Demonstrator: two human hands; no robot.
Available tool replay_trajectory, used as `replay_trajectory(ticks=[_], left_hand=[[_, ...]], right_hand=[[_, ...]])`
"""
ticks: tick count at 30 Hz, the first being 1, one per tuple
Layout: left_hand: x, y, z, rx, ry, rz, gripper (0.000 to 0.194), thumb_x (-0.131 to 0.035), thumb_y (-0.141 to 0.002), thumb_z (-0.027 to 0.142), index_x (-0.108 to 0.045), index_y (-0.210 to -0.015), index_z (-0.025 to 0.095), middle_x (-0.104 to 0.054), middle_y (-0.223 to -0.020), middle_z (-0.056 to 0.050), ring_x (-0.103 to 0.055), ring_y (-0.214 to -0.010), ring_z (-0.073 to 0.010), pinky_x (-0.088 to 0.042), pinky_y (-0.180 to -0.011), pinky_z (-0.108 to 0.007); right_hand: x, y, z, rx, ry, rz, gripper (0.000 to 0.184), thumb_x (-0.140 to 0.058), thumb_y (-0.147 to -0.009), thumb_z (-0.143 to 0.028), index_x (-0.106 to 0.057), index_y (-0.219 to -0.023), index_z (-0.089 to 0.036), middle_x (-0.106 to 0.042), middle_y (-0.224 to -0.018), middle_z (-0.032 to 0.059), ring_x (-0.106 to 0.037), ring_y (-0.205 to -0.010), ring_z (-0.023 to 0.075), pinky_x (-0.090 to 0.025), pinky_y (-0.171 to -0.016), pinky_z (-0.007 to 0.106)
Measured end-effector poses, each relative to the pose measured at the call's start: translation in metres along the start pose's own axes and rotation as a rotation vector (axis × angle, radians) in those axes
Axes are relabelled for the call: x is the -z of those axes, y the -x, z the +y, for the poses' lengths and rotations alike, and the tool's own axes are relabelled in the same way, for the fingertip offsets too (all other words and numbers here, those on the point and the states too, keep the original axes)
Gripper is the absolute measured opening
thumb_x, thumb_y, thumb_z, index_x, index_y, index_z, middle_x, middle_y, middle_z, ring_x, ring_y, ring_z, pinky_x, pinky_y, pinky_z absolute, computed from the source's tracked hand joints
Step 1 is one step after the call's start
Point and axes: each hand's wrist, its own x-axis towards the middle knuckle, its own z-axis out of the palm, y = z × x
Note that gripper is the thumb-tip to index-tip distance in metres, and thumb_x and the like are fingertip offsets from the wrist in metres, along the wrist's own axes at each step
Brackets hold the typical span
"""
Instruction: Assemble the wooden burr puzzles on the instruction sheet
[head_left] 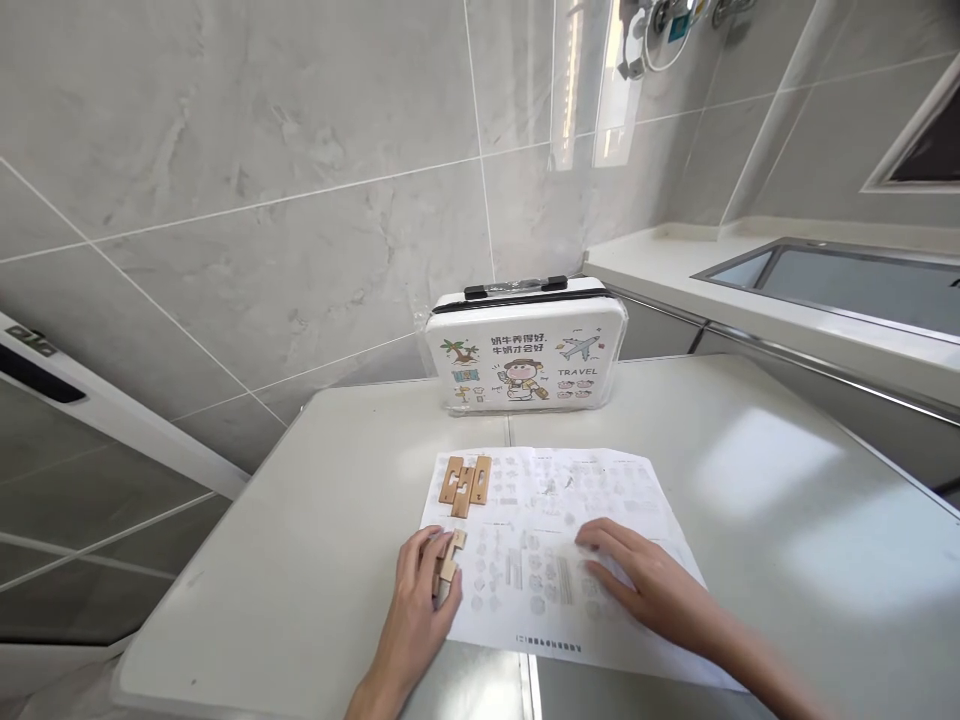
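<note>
My left hand point(420, 595) is closed around notched wooden puzzle pieces point(453, 553) at the left edge of a printed paper sheet point(517, 625). The fingers partly cover these pieces, so their number is hard to make out. Just beyond lie flat wooden puzzle pieces point(463, 484) with cut-out slots and small dark marks, set side by side on the sheet's upper left corner. Over the right half of the paper is my right hand point(641, 575), its thumb and fingers apart and nothing between them. Faint diagrams and text cover the sheet.
A white carry case point(529, 355) with cartoon prints and a black handle stands upright at the table's back, against the grey tiled wall point(337, 250). The folding table point(300, 550) has a seam down its middle. On the right is a counter point(645, 260) with a sink point(847, 285).
</note>
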Motion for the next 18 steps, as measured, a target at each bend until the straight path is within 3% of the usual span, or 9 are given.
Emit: replay_trajectory(ticks=[5, 10, 14, 18], left_hand=[[0.002, 0.002, -0.003, 0.131, 0.082, 0.002, 0.048, -0.065, -0.101, 0.042, -0.055, -0.147, 0.033, -0.049, -0.155, -0.013, -0.053, -0.145, -0.0338, -0.059, -0.110, -0.053], [0.010, -0.006, -0.020, 0.280, 0.166, 0.097, 0.047, -0.062, -0.102, 0.051, -0.058, -0.143, 0.030, -0.052, -0.154, -0.014, -0.054, -0.144, -0.0344, -0.054, -0.114, -0.055], [0.021, -0.015, -0.043, 0.323, 0.177, 0.192, 0.046, -0.063, -0.099, 0.054, -0.064, -0.134, 0.025, -0.063, -0.142, -0.014, -0.063, -0.132, -0.0339, -0.052, -0.116, -0.055], [0.025, -0.018, -0.051, 0.383, 0.181, 0.194, 0.042, -0.063, -0.097, 0.056, -0.068, -0.125, 0.025, -0.070, -0.134, -0.012, -0.069, -0.123, -0.0319, -0.056, -0.109, -0.052]], right_hand=[[-0.011, 0.046, 0.004, -0.115, 0.022, 0.124, 0.025, -0.050, -0.111, -0.039, -0.064, -0.130, -0.032, -0.073, -0.131, 0.0079, -0.077, -0.103, 0.0227, -0.065, -0.084, 0.032], [-0.029, 0.086, 0.022, -0.215, 0.065, 0.364, 0.026, -0.057, -0.107, -0.042, -0.069, -0.126, -0.031, -0.077, -0.125, 0.0078, -0.079, -0.084, 0.0188, -0.064, -0.066, 0.022], [-0.043, 0.104, 0.029, -0.317, 0.088, 0.530, 0.023, -0.059, -0.104, -0.042, -0.072, -0.115, -0.026, -0.079, -0.120, 0.0096, -0.081, -0.093, 0.0218, -0.065, -0.074, 0.023], [-0.051, 0.114, 0.032, -0.387, 0.031, 0.584, 0.026, -0.061, -0.100, -0.046, -0.076, -0.106, -0.025, -0.083, -0.109, 0.0082, -0.083, -0.094, 0.0235, -0.065, -0.076, 0.022]])
